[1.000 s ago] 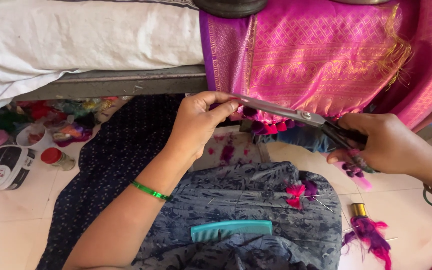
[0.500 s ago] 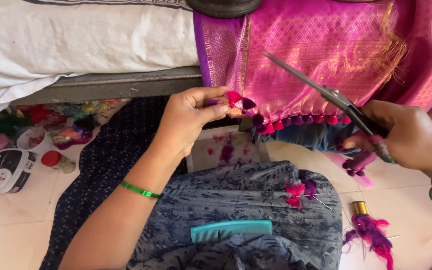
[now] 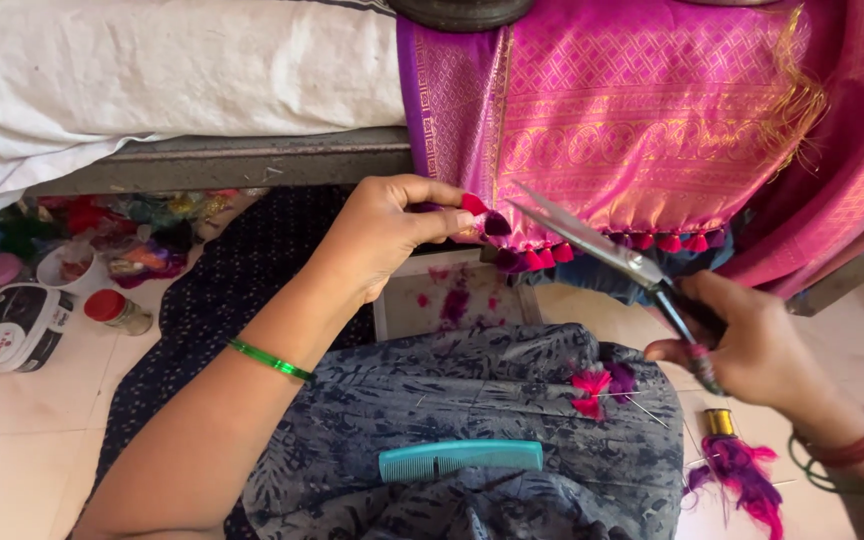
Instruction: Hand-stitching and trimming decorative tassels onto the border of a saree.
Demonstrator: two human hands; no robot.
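Note:
My left hand (image 3: 387, 232) pinches a small red and purple tassel (image 3: 484, 214) at the lower edge of a pink and purple woven cloth (image 3: 632, 120) that hangs from the bed. My right hand (image 3: 752, 350) grips a pair of scissors (image 3: 602, 245) by the handles, blades slightly apart, tips pointing up-left and close to the pinched tassel. A row of red tassels (image 3: 667, 241) runs along the cloth's hem.
A teal comb (image 3: 460, 459) and loose pink thread tufts (image 3: 592, 390) lie on the blue patterned fabric over my lap. A gold thread spool (image 3: 719, 421) and purple threads (image 3: 742, 470) are on the floor at right. Jars, a white tub (image 3: 12, 328) and coloured threads sit at left.
The scissors have swung down from a raised position and their tips now come close to the tassel. My left hand has lifted slightly, still pinching the hem.

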